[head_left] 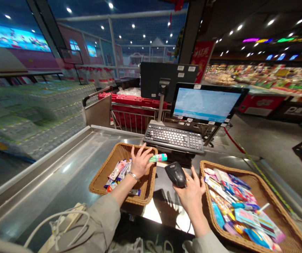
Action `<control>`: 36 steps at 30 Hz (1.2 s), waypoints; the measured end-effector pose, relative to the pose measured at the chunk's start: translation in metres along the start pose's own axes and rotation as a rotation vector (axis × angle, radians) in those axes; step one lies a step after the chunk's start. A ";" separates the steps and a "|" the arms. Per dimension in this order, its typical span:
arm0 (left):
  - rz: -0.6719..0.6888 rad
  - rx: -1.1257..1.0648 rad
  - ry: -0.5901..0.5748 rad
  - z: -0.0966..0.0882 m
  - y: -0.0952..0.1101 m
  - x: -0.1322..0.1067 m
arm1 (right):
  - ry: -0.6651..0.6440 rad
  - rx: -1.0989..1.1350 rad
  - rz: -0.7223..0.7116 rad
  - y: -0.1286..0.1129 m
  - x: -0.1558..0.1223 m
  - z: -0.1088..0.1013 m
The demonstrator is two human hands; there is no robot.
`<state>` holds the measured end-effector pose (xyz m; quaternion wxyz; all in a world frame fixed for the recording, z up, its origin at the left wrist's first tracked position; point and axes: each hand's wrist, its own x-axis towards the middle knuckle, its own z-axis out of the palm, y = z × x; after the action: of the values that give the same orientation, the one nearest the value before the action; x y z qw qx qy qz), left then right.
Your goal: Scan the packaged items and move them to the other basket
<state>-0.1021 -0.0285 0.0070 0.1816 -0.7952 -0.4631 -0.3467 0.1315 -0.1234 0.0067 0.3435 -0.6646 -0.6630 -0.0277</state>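
Note:
My left hand (140, 163), with a bracelet at the wrist, is over the left wicker basket (95, 182). It holds a small green and pink tube-shaped pack (159, 157) whose end points right; some fingers are spread. Below that hand, several wrapped snack bars (117, 170) lie in the basket. A black handheld barcode scanner (176, 174) is gripped in my right hand (191, 191), its head turned toward the tube pack but apart from it. Just right of this hand sits the right wicker basket (288, 200), holding many colourful packets (235, 193).
Both baskets stand on a metal counter (74, 161). Behind them are a black keyboard (173, 137) and a lit monitor (206, 103), with a second screen's back (151, 80) beyond. White cables (61, 218) lie at lower left. A shopping cart (132, 114) stands past the counter.

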 end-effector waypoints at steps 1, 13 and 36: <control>0.000 0.001 0.009 0.002 0.002 0.001 | 0.004 0.000 0.000 0.000 0.000 -0.001; 0.043 0.015 0.065 0.006 0.021 0.007 | 0.063 -0.024 -0.008 0.005 -0.004 -0.006; 0.030 -0.030 0.022 0.010 0.030 0.010 | 0.030 -0.033 -0.001 0.006 -0.005 -0.014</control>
<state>-0.0685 -0.0314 0.0080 0.1800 -0.8009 -0.4439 -0.3593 0.1424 -0.1336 0.0124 0.3424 -0.6694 -0.6575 -0.0490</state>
